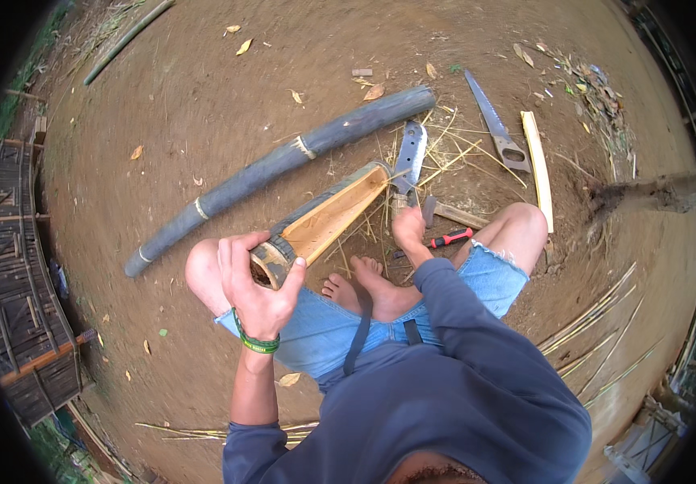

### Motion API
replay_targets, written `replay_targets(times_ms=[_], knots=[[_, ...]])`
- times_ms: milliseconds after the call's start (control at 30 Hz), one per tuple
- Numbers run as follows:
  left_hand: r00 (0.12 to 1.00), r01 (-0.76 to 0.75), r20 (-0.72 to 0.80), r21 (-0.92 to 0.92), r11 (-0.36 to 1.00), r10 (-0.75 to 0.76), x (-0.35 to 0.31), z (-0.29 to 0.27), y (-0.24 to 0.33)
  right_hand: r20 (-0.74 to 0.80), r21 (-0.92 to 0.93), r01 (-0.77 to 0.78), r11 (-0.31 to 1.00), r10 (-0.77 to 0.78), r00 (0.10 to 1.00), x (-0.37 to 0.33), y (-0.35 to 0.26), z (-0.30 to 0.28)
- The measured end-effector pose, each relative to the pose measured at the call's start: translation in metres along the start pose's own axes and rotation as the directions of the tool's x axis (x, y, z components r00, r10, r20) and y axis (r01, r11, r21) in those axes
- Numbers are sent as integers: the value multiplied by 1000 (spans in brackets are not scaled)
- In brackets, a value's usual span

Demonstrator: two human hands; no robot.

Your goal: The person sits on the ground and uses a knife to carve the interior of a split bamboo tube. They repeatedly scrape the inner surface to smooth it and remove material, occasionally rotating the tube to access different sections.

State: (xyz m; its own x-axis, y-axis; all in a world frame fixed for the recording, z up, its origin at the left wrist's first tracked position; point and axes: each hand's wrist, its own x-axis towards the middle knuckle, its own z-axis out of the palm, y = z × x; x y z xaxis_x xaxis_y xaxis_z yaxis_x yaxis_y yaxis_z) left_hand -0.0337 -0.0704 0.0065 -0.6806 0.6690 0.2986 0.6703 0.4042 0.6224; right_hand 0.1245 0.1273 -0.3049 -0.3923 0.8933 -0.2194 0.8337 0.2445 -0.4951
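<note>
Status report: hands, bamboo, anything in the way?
Left hand gripping one end of cut-open bamboo. Right hand holding broad knife. Red-handled tool lying close by right hand.

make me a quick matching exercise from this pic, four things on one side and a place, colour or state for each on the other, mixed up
Column one
1. machete
2. handsaw
3. screwdriver
4. split bamboo piece

Column two
A. red and black
B. held at its near end by the left hand
C. gripped by its handle in the right hand
D. lying with its handle end beside the pale strip

Right pairs: 1-C, 2-D, 3-A, 4-B
</note>
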Motion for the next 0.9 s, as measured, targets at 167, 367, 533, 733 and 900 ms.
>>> replay_targets(times_ms=[167, 367, 533, 733, 900], knots=[[999, -48, -8, -28, 998, 48, -4, 5, -5, -72, 205, -56, 977, 72, 995, 12, 16, -19], [995, -104, 1, -10, 994, 104, 1, 3, -3, 218, -248, 429, 868, -382, 898, 40, -9, -62], [992, -128, 15, 23, 991, 128, -2, 9, 11, 453, -516, 610, 602, -413, 790, 63, -27, -56], [979, -195, 67, 38, 980, 192, -5, 9, 19, 696, -610, 726, 318, -222, 683, 75, -37, -44], [982, -179, 61, 43, 983, 176, -10, 16, 37, 452, -629, 568, 531, -345, 822, 68, -19, -29]])
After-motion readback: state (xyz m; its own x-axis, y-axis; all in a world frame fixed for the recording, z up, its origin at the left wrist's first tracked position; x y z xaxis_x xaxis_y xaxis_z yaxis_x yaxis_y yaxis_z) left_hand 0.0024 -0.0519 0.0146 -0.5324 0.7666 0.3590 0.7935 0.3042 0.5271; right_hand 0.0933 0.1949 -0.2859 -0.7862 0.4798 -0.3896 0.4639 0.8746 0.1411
